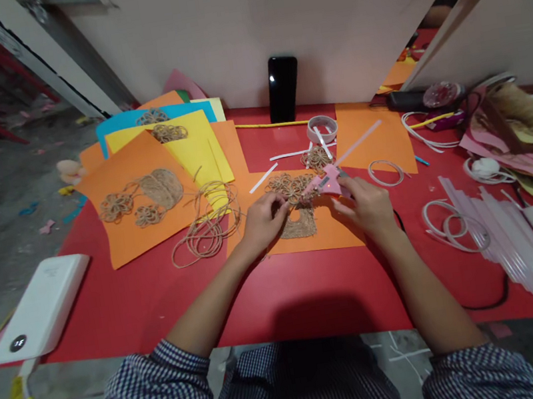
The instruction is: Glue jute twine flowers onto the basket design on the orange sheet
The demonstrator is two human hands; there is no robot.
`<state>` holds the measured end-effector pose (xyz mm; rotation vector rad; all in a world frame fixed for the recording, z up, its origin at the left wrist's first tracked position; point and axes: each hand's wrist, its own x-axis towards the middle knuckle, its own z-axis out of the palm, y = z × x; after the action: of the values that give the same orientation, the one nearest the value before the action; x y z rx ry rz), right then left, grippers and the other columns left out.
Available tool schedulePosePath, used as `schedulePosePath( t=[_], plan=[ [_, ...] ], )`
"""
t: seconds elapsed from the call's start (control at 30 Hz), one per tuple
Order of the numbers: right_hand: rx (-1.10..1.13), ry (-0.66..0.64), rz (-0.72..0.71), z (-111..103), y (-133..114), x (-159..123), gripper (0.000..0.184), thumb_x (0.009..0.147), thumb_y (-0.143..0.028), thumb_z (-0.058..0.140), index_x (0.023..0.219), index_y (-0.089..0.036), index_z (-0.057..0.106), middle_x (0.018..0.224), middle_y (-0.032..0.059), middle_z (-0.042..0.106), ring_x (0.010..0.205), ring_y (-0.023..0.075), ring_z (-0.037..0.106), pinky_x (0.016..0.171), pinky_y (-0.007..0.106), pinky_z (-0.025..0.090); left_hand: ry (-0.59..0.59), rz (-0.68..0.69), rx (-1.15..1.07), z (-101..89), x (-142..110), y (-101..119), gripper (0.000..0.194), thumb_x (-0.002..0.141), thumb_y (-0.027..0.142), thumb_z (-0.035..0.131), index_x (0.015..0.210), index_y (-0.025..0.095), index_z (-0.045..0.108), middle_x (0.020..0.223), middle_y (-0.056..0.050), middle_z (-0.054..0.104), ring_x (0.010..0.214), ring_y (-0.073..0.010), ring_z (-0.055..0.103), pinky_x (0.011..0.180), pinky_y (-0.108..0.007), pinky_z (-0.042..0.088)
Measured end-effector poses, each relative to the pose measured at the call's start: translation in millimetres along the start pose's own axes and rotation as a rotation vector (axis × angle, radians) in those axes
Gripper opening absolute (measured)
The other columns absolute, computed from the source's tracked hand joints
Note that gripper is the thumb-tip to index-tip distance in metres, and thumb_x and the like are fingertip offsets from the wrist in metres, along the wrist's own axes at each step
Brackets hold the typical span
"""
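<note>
My right hand (pixel 367 205) is closed around a pink glue gun (pixel 325 183), whose nozzle points left at a jute-twine flower piece (pixel 291 187) on an orange paper sheet (pixel 332 229). A clear glue stick (pixel 358 141) juts out of the gun's back. My left hand (pixel 264 220) pinches the twine work just left of the nozzle, above a woven jute patch (pixel 300 223). Both hands sit close together over the sheet on the red table (pixel 161 304).
Left: coloured paper sheets (pixel 145 198) with finished jute shapes, a loose twine coil (pixel 207 226), a white power bank (pixel 40 306). A black phone (pixel 283 87) leans on the wall, a tape roll (pixel 321 128) near it. Right: glue sticks (pixel 505 236), paper scraps, cables.
</note>
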<state>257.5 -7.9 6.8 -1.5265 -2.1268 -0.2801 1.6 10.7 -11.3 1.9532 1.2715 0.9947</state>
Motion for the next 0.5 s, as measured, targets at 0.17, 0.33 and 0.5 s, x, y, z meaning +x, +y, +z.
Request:
schedulePosePath(
  t=[0.17, 0.33, 0.5],
  plan=[
    [0.039, -0.014, -0.022, 0.0, 2.5, 0.3, 0.032, 0.089, -0.035, 0.059, 0.115, -0.017, 0.065, 0.103, 0.0110, 0.073, 0.086, 0.0241, 0.067, 0.069, 0.031, 0.045, -0.006, 0.007, 0.015, -0.4, 0.2, 0.3, 0.013, 0.093, 0.029, 0.055, 0.083, 0.021, 0.059, 0.104, -0.004, 0.072, 0.101, -0.0196, 0.067, 0.090, -0.034, 0.050],
    [0.071, -0.046, -0.030, -2.9, 3.2, 1.2, 0.033, 0.089, -0.036, 0.059, 0.115, -0.017, 0.066, 0.105, 0.0124, 0.073, 0.086, 0.0245, 0.068, 0.070, 0.032, 0.048, -0.010, 0.000, 0.009, -0.6, 0.0, 0.3, 0.012, 0.092, 0.028, 0.054, 0.084, 0.021, 0.058, 0.105, -0.005, 0.072, 0.101, -0.0200, 0.067, 0.091, -0.034, 0.050],
    [0.105, -0.080, -0.020, -4.1, 4.7, 0.9, 0.034, 0.088, -0.036, 0.060, 0.117, -0.019, 0.065, 0.106, 0.0127, 0.073, 0.087, 0.0253, 0.068, 0.072, 0.033, 0.049, -0.013, -0.008, 0.012, -0.3, 0.0, -0.6, 0.011, 0.092, 0.028, 0.055, 0.084, 0.021, 0.058, 0.106, -0.006, 0.072, 0.101, -0.0203, 0.066, 0.091, -0.036, 0.050]
  ],
)
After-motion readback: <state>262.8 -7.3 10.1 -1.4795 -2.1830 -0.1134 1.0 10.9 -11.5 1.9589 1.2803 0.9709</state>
